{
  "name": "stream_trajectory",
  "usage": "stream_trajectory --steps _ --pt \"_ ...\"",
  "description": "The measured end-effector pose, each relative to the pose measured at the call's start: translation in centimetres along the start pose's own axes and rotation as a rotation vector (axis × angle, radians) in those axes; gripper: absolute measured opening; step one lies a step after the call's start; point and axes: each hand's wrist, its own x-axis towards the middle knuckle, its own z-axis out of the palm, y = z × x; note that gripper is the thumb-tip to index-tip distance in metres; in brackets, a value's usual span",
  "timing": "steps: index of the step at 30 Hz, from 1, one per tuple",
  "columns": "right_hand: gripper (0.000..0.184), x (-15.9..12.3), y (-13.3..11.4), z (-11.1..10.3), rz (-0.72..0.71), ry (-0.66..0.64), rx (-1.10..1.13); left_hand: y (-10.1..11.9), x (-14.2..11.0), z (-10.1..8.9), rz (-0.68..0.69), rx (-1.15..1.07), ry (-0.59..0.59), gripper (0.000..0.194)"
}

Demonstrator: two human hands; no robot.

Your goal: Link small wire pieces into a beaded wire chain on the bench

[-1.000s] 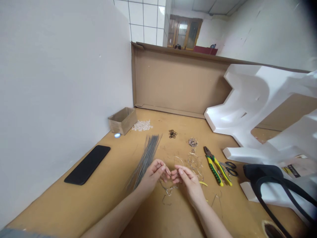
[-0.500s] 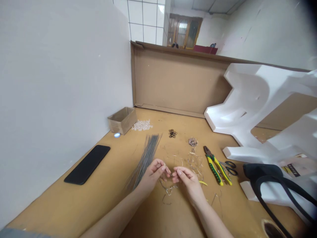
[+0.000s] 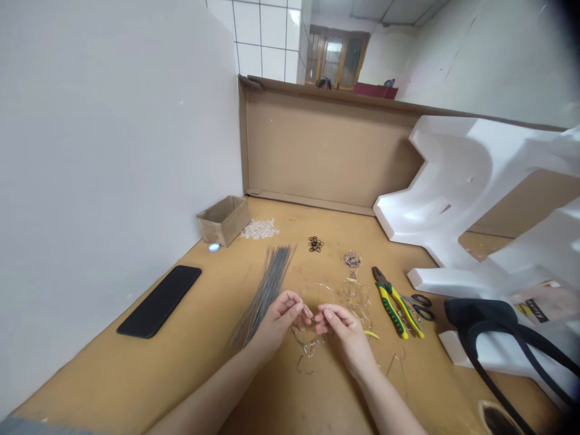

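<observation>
Left hand (image 3: 281,317) and right hand (image 3: 341,329) meeting fingertip to fingertip just above the matte brown tabletop (image 3: 190,362). Both sets of fingers pinched on 1 thin bent piece of silvery wire (image 3: 309,344); its loops hanging below and between the grips, close over the board. Just left: flat bundle of straight grey wire rods (image 3: 267,287). Right: yellow-green handled pliers (image 3: 393,302), glossy. Farther back: small black rubber rings (image 3: 316,244), open cardboard box (image 3: 223,219). Far left: flat black phone (image 3: 160,300).

Bare forearms; left hand (image 3: 281,319), right hand (image 3: 345,334) ungloved
</observation>
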Motion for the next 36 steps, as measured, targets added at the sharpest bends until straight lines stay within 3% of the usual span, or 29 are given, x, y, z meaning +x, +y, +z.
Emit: stream_trajectory --steps 20,31,36 --pt "0.025 0.06 0.33 -0.21 0.009 -0.014 0.070 -0.10 -0.07 0.12 0.016 0.057 -0.085 0.020" --pt "0.026 0.09 0.23 -0.03 0.036 -0.024 0.088 -0.44 0.05 -0.02 0.035 0.066 -0.068 0.020" --pt "0.028 0.13 0.13 -0.26 -0.004 0.011 -0.017 -0.34 0.02 -0.02 0.026 0.061 -0.046 0.018"
